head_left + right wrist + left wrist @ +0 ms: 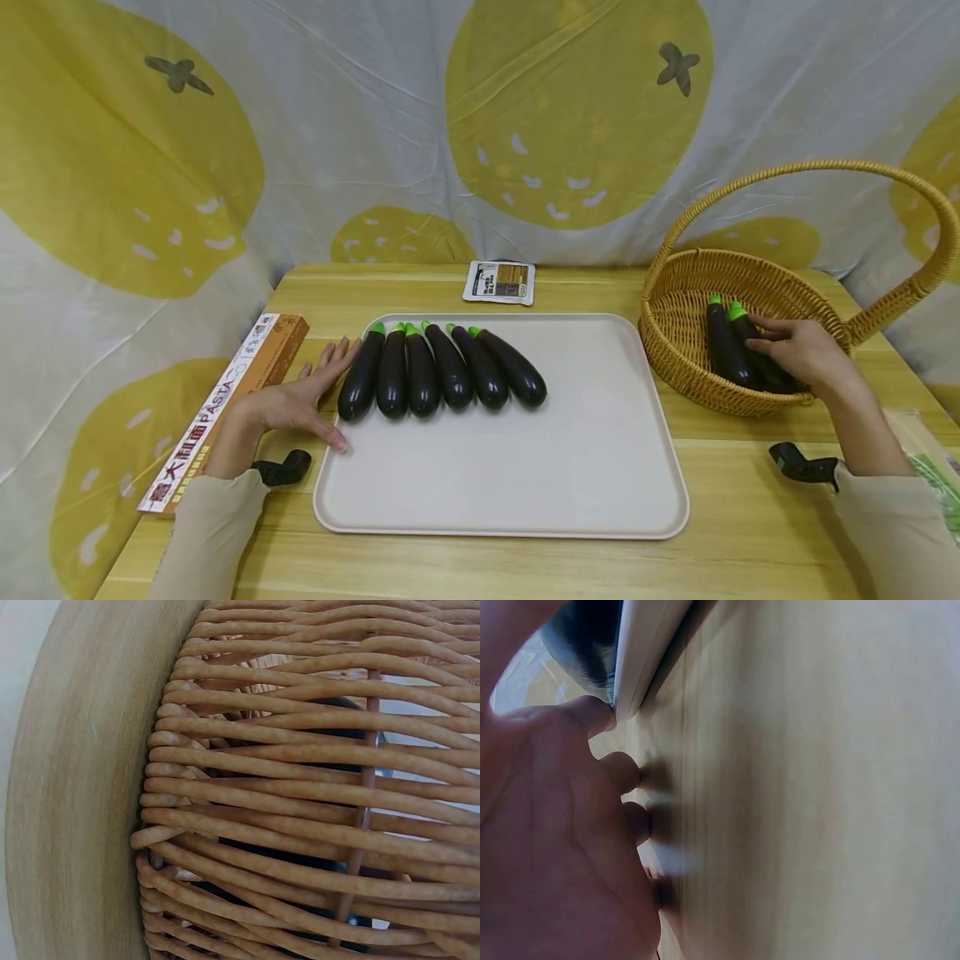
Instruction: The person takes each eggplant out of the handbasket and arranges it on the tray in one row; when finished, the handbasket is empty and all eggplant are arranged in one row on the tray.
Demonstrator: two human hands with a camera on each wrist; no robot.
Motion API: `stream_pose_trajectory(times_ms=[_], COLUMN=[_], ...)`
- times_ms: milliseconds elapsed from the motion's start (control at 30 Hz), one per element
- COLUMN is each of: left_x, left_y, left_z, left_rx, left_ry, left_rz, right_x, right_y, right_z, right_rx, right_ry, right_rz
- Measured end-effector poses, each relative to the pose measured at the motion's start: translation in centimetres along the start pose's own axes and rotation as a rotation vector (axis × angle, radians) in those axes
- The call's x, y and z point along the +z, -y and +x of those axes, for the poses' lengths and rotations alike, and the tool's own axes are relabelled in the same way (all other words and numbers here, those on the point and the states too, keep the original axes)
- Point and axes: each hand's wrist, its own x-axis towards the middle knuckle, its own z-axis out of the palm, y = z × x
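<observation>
Several dark eggplants (423, 375) with green stem ends lie side by side on the upper left part of a pale tray (585, 467). At the tray's left edge my left hand (300, 404) has its fingers spread, with the thumb by the rim. The left wrist view shows its palm (555, 825) beside the tray wall. On the right is a wicker basket (675, 367) with two eggplants inside. My right hand (806, 354) reaches in and grips the right-hand eggplant (742, 323) near its green end. Basket weave (300, 787) hides that hand in the right wrist view.
A pasta box (225, 408) lies left of the tray, under my left forearm. A small flat packet (500, 282) is behind the tray. The basket's tall handle (810, 167) arches above it. A clear and green package (933, 475) sits at the right edge.
</observation>
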Motion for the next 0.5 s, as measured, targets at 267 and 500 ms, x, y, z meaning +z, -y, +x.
stream_pose_trajectory(times_ms=[267, 500], left_x=[-0.09, -0.01], left_y=[0.02, 0.06], left_z=[0.0, 0.01], left_rx=[0.007, 0.001], left_ry=[0.0, 0.001], left_rz=[0.004, -0.002], right_x=[0.01, 0.0], right_y=[0.05, 0.21], right_z=[0.04, 0.1], right_rx=[-0.031, -0.062], right_ry=[-0.007, -0.061], right_rz=[-0.042, -0.009])
